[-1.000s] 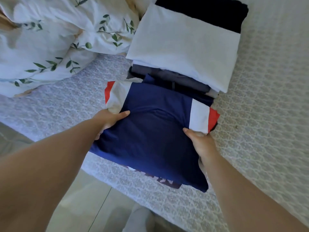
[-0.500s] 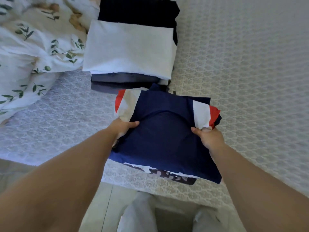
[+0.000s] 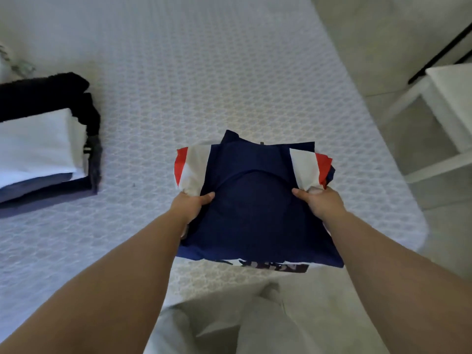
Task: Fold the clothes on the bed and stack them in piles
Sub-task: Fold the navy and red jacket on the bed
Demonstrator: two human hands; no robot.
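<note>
Taking the folded navy shirt point(image 3: 258, 200) as the landmark: well to its left, at the edge of the view, lies the pile of folded clothes point(image 3: 43, 152), a white piece on top with black and grey-blue layers showing around and under it, resting on the bed point(image 3: 204, 72). Nearer, on the shirt's left edge, the left hand point(image 3: 190, 204) has its grip clamped on the cloth, thumb on top and fingers hidden beneath. The shirt itself is a flat, roughly square bundle, dark navy across the middle, with white and red sleeve panels turned out at both far corners and a strip of printed lettering peeking from under its near edge; it looks lifted off the bed near the bed's near edge, sagging a little between the two holds. On its right edge the right hand point(image 3: 320, 203) grips it the same way. The step in hand appears to be carrying a finished fold to its place. The next move likely calls for keeping the bundle level so the layers stay together, then setting it down squarely, either on the pile or on bare bed as a new one.
</note>
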